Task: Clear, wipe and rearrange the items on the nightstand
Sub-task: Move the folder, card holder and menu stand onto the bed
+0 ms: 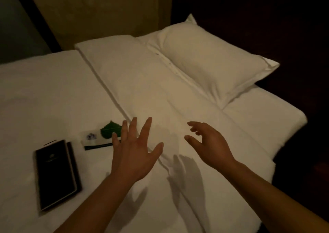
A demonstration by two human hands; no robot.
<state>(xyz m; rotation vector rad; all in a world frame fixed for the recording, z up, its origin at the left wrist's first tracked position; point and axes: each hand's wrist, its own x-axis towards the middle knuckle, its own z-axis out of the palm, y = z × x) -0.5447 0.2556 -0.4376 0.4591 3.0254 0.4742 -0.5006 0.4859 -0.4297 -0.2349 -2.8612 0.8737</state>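
Both my hands hover empty over a white bed (pixel 53 94). My left hand (pixel 137 151) is spread flat, fingers apart, just right of a green leaf (pixel 110 130) and a small white card (pixel 92 138) with a dark strip under it. A black folder (pixel 55 174) lies on the bed further left, stacked on another dark booklet. My right hand (pixel 210 143) is open with curled fingers above the folded duvet (pixel 160 90). No nightstand is in view.
A white pillow (pixel 213 62) lies at the head of the bed on the right. The bed's right edge drops into dark floor (pixel 302 179). A tan wall (pixel 99 12) stands behind the bed.
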